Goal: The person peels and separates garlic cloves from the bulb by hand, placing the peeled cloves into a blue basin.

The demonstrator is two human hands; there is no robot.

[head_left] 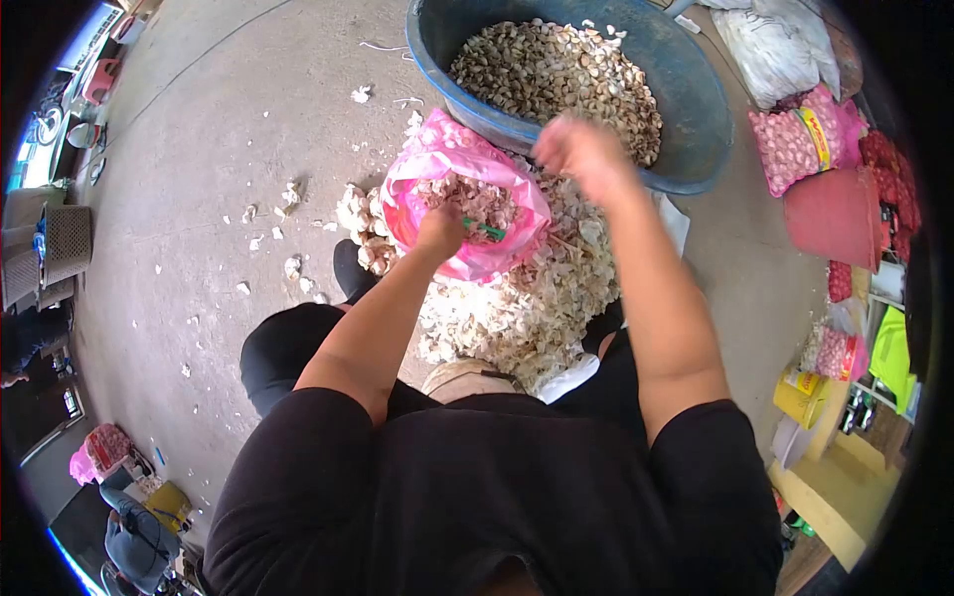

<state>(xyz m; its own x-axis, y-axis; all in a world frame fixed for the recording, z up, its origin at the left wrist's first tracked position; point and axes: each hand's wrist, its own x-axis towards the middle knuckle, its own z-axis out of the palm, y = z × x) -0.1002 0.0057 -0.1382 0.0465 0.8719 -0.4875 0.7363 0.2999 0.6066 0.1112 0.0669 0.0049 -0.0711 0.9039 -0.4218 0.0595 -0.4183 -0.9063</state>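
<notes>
My left hand (442, 231) is inside the mouth of a pink plastic bag (517, 260), its fingers closed. Green parts of a slim tool (487, 232) show beside it; its kind is hard to make out. Reddish garlic skins and pieces (477, 202) lie in the bag around the hand. My right hand (586, 159) is over the near rim of a large blue tub (696, 149), smeared by motion, so its fingers and anything in them cannot be told. Loose garlic cloves (556, 79) are heaped in the tub.
A pile of pale garlic skins (517, 313) lies between my legs, with whole garlic bulbs (363, 219) left of the bag. Filled pink net bags (800, 139) and a red tub (833, 219) stand at right. Another person (139, 541) is at lower left.
</notes>
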